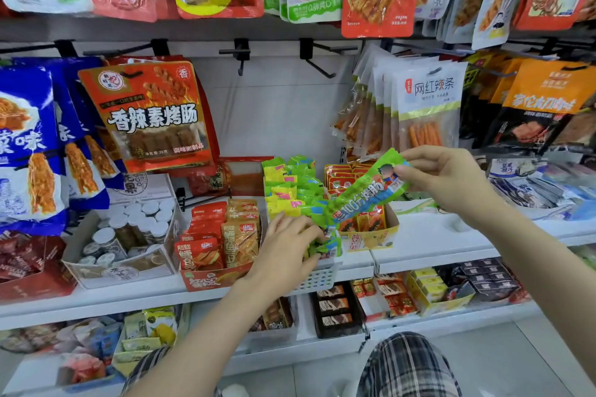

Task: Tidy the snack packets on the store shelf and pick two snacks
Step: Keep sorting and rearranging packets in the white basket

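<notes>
A long green sausage snack packet (364,193) with blue lettering hangs slanted above the shelf, pinched at its upper end by my right hand (442,177). My left hand (290,245) reaches into a white slotted basket (319,280) and its fingers curl round the green packets (322,246) at the basket's front. More green and yellow packets (290,187) are stacked behind in the same basket.
An orange carton of fish tofu packets (219,235) stands left of the basket, a yellow carton of red packets (367,237) right of it. A box of small jars (129,232) is further left. Hanging bags (151,116) and empty hooks (240,51) fill the wall above.
</notes>
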The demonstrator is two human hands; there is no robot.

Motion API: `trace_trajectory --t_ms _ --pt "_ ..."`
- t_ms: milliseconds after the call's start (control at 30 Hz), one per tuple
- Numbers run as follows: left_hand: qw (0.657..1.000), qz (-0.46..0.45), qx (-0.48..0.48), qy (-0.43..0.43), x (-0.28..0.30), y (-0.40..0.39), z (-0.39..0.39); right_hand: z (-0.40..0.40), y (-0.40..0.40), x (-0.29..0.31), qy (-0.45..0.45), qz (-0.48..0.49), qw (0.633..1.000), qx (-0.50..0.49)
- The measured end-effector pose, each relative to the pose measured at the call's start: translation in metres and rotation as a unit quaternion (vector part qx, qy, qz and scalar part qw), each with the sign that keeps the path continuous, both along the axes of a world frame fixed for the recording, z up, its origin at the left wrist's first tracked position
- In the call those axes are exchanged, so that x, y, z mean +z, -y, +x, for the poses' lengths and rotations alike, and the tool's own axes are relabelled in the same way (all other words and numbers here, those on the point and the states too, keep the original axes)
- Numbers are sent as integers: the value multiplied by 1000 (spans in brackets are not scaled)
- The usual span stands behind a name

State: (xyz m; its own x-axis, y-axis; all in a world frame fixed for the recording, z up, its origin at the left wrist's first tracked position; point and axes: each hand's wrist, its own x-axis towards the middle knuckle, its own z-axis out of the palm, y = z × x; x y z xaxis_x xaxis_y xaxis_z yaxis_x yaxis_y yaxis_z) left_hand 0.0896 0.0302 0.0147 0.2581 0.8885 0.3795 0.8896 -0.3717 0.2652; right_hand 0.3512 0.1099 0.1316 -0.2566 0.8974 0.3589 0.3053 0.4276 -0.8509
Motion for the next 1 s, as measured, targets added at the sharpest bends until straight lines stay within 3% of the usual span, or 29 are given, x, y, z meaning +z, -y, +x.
trace_trajectory --t_ms 200,400,500,733,867,1000 --pt "999 -8 -14 38 1 2 -7 -32 -3 -24 129 -7 992 1" --pt "998 -21 -12 57 1 -3 -9 -76 -9 -55 295 90 951 38" --pt "998 -26 -5 65 -1 -3 -10 -93 -7 -74 341 63 935 71" --pt "998 -33 -21 56 -2 -5 -13 -90 -18 -71 248 -80 958 120" --pt "997 -30 -19 71 -3 -6 -11 -81 -25 -71 262 35 965 9" --pt "995 -21 -11 94 -5 -4 -9 -77 -27 -83 343 37 938 35"
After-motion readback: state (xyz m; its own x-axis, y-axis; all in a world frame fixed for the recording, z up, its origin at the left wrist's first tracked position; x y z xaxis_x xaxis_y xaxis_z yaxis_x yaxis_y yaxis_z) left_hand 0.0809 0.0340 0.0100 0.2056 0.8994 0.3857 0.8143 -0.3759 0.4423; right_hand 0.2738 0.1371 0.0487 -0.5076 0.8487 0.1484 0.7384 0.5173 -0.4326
